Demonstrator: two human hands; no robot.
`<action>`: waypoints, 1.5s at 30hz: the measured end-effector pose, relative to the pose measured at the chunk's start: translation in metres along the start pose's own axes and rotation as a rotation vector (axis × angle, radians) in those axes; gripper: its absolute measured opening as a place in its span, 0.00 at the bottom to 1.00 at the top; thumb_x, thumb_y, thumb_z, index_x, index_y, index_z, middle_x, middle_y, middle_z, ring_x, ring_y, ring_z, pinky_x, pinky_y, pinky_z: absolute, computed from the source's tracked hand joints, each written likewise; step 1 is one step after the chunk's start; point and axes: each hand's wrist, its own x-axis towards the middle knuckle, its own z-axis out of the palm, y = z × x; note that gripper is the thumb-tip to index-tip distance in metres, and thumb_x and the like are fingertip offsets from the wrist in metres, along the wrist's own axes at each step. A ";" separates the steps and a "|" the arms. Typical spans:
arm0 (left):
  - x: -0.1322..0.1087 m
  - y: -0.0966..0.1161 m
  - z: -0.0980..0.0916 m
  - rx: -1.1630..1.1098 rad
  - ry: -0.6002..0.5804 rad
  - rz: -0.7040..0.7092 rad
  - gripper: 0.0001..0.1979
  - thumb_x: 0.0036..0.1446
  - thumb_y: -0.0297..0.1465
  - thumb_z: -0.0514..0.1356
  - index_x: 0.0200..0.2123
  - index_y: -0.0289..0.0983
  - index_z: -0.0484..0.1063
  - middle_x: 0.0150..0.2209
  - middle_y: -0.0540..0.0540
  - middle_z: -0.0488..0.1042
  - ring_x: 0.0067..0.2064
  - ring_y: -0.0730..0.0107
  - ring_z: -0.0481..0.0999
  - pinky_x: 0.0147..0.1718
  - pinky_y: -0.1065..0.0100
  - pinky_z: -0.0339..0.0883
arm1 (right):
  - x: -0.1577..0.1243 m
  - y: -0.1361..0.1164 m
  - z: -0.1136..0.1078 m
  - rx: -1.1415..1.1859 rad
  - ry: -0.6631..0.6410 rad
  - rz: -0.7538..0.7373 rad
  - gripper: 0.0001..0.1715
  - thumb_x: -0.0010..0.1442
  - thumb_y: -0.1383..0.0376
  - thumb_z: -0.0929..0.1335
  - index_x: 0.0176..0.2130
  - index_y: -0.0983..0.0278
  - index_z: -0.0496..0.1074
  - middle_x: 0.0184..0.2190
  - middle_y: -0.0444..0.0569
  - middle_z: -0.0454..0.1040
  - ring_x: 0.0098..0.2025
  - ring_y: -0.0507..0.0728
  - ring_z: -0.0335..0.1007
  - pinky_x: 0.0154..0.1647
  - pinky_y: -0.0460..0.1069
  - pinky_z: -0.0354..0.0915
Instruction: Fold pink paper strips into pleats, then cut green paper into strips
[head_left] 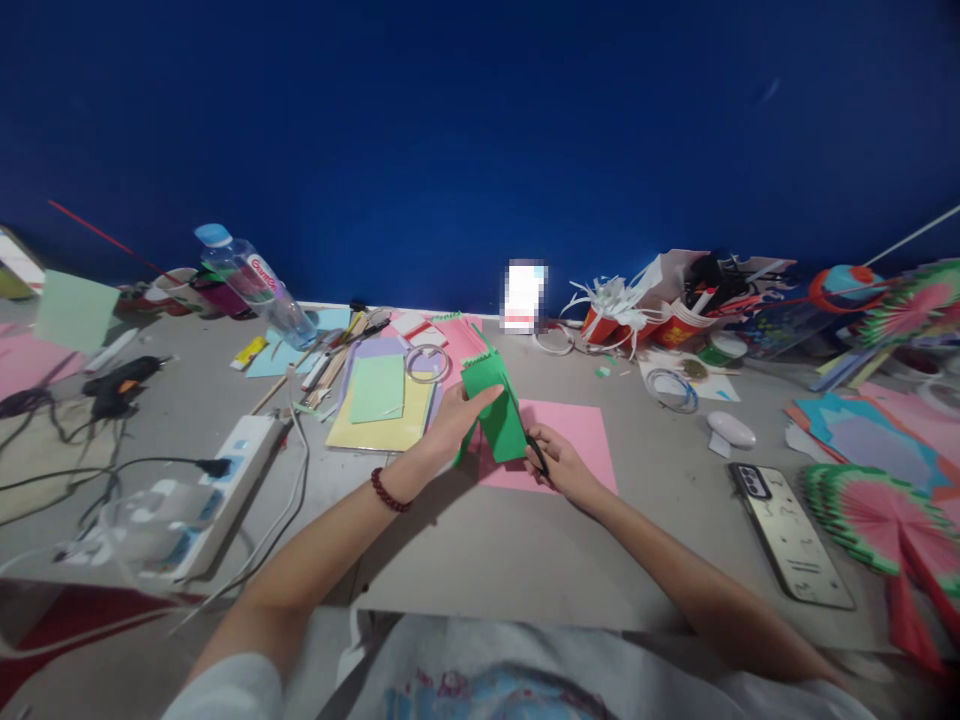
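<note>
Green paper [501,425], folded or layered, is held up at the middle of the table by my left hand [454,425], its thumb lying across the front. My right hand [559,462] is closed round the dark handles of scissors [537,455], which touch the right edge of the green paper. Most of the blades is hidden by the paper. Beneath both hands lies a pink sheet [592,445]. Just behind the green paper are pink pieces with green edges [469,342].
Yellow sheets [375,432] and a light green sheet [377,388] lie left of centre. Further left are a bottle [259,285], a power strip [225,500] and a glue gun [127,385]. On the right are a phone [791,535], red cups [679,328] and a paper fan [885,515].
</note>
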 end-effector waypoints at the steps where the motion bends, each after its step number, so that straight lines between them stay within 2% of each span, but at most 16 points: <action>1: 0.000 0.001 0.000 -0.016 0.012 0.002 0.14 0.41 0.37 0.70 0.29 0.34 0.76 0.29 0.46 0.78 0.30 0.69 0.75 0.34 0.67 0.69 | 0.000 0.001 0.000 -0.004 0.000 -0.002 0.19 0.52 0.51 0.69 0.33 0.59 0.58 0.18 0.35 0.64 0.16 0.46 0.55 0.14 0.41 0.49; 8: 0.001 0.002 0.001 0.035 0.057 0.001 0.15 0.37 0.38 0.71 0.25 0.33 0.76 0.26 0.46 0.78 0.28 0.68 0.74 0.31 0.66 0.68 | 0.001 0.008 -0.002 0.016 -0.001 0.004 0.19 0.52 0.50 0.69 0.33 0.59 0.59 0.19 0.36 0.64 0.17 0.47 0.57 0.15 0.42 0.51; 12: 0.002 -0.003 -0.001 0.064 0.023 -0.005 0.15 0.39 0.38 0.71 0.27 0.34 0.77 0.28 0.45 0.79 0.29 0.66 0.75 0.30 0.66 0.69 | 0.002 0.010 -0.003 0.041 -0.008 0.006 0.21 0.52 0.50 0.69 0.34 0.59 0.59 0.19 0.36 0.64 0.17 0.46 0.57 0.15 0.41 0.51; 19: 0.002 -0.010 -0.003 0.095 0.019 -0.039 0.15 0.41 0.39 0.70 0.29 0.34 0.76 0.27 0.47 0.79 0.26 0.70 0.75 0.24 0.71 0.68 | 0.002 0.008 -0.002 0.059 -0.021 0.020 0.23 0.51 0.48 0.70 0.34 0.59 0.58 0.20 0.35 0.63 0.17 0.46 0.58 0.15 0.41 0.50; 24: 0.000 -0.006 0.000 0.036 0.012 -0.034 0.16 0.38 0.38 0.72 0.29 0.33 0.77 0.29 0.45 0.80 0.28 0.68 0.76 0.29 0.69 0.70 | 0.001 0.005 -0.002 0.084 -0.017 0.041 0.26 0.49 0.46 0.71 0.34 0.59 0.58 0.21 0.35 0.62 0.17 0.46 0.59 0.14 0.42 0.49; 30: -0.001 -0.008 0.001 0.037 0.007 -0.036 0.16 0.39 0.38 0.72 0.30 0.33 0.78 0.30 0.44 0.80 0.29 0.66 0.76 0.31 0.66 0.70 | 0.001 0.009 -0.004 0.063 -0.012 -0.011 0.25 0.51 0.45 0.70 0.34 0.60 0.59 0.20 0.34 0.57 0.16 0.45 0.51 0.14 0.42 0.48; 45: 0.000 -0.008 -0.001 0.074 -0.002 -0.031 0.15 0.41 0.39 0.71 0.29 0.33 0.77 0.29 0.45 0.79 0.29 0.67 0.76 0.30 0.67 0.69 | 0.001 0.006 -0.002 0.037 -0.008 0.028 0.23 0.51 0.47 0.69 0.34 0.59 0.57 0.21 0.35 0.61 0.16 0.45 0.57 0.14 0.42 0.49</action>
